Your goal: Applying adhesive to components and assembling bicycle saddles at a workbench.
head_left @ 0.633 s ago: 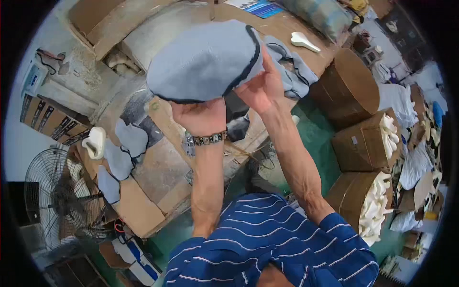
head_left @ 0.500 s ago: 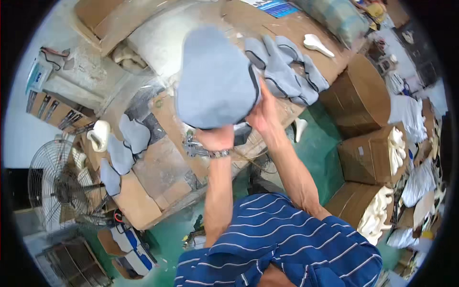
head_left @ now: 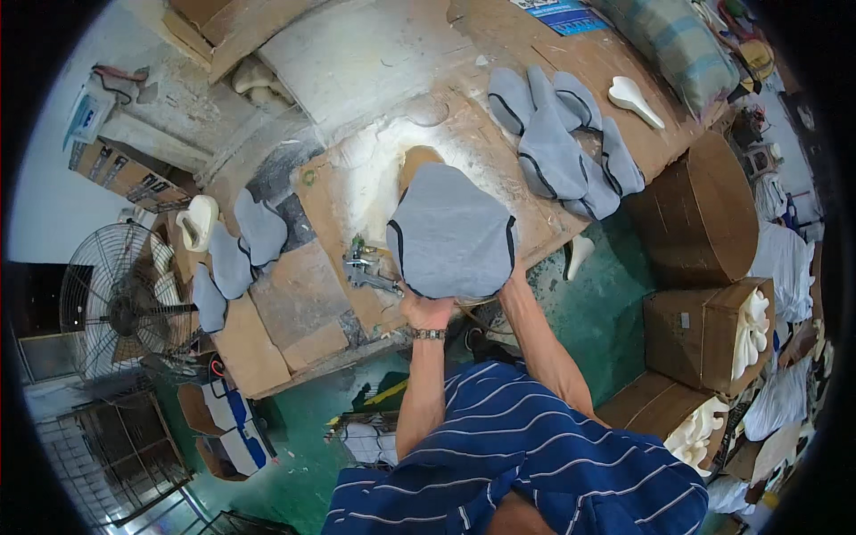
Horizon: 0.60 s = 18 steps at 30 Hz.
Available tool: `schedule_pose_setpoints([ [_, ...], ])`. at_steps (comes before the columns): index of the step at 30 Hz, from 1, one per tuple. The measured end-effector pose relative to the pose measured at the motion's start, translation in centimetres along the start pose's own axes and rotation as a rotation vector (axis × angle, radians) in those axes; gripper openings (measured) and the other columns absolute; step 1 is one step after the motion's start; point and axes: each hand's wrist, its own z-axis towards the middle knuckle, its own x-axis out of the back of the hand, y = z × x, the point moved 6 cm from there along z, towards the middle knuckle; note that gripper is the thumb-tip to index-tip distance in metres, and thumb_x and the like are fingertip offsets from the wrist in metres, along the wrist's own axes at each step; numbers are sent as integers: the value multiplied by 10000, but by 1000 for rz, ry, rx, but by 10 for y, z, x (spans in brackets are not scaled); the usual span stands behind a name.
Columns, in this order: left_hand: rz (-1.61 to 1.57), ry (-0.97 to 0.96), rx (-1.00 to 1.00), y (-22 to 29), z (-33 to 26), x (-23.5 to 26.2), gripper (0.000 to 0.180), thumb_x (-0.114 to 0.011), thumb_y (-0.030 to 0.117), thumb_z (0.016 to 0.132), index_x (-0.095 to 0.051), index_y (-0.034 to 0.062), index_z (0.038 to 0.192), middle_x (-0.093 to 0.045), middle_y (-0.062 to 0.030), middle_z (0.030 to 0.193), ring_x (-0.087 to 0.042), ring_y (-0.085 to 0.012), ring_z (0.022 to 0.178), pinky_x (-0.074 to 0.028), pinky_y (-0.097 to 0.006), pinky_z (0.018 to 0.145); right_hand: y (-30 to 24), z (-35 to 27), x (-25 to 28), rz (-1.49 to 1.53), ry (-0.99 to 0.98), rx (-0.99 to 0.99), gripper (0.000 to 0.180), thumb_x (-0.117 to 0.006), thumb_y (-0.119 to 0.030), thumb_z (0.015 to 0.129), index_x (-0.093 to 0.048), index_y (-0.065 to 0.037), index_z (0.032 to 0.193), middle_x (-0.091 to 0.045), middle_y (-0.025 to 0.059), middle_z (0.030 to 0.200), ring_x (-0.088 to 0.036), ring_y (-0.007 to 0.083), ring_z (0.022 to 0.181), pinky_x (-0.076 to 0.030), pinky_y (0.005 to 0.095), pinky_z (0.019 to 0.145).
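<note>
A wide grey bicycle saddle (head_left: 453, 236) with black edging is held up over the table in both my hands. Its narrower end points away from me. My left hand (head_left: 426, 312) grips the near edge, its fingers partly hidden beneath the saddle. At the near right edge my right hand (head_left: 513, 283) has hold of it too, with most fingers out of sight. A metal spray gun (head_left: 367, 270) lies just left of the saddle, close to my left hand. To the right, several grey saddle pieces with black edging (head_left: 551, 152) overlap on the cardboard-covered table (head_left: 473, 120).
More grey pieces (head_left: 260, 230) and a cream saddle form (head_left: 198, 223) lie on the left side. A caged fan (head_left: 120, 303) stands beyond them. One white saddle form (head_left: 635, 100) rests at the far right. Cardboard boxes (head_left: 700, 330) with cream forms stand right of the table.
Both hands have brought the saddle down and nearer to me, and its narrow end has tipped lower. The spray gun, partly covered before, now shows more fully. The whole view has shifted somewhat.
</note>
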Motion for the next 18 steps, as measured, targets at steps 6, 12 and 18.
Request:
schedule_pose_setpoints([
  [6,12,194,-124,20,-3,10,736,-686,533,904,-524,134,1501,-533,-94,1542,-486,-355,1411,-376,-581,1181,-1,13,-1,33,-172,101,537,-424,-389,1116,-463,-67,1545,-583,109,1504,-586,302,1328,-489,456,1118],
  [12,-65,284,-116,9,5,7,527,-644,355,929,-620,79,1378,-636,-118,1417,-568,-350,1334,-479,-594,1092,11,8,-8,95,-246,28,616,-408,-500,1100,-402,-125,1589,-527,94,1558,-553,308,1364,-473,465,1132],
  [18,-136,383,-122,11,7,10,526,-632,361,949,-614,72,1388,-626,-135,1432,-607,-356,1289,-496,-591,1082,1,-44,-33,74,-225,69,724,-422,-614,1067,-372,-132,1605,-509,80,1571,-528,307,1390,-432,493,1157],
])
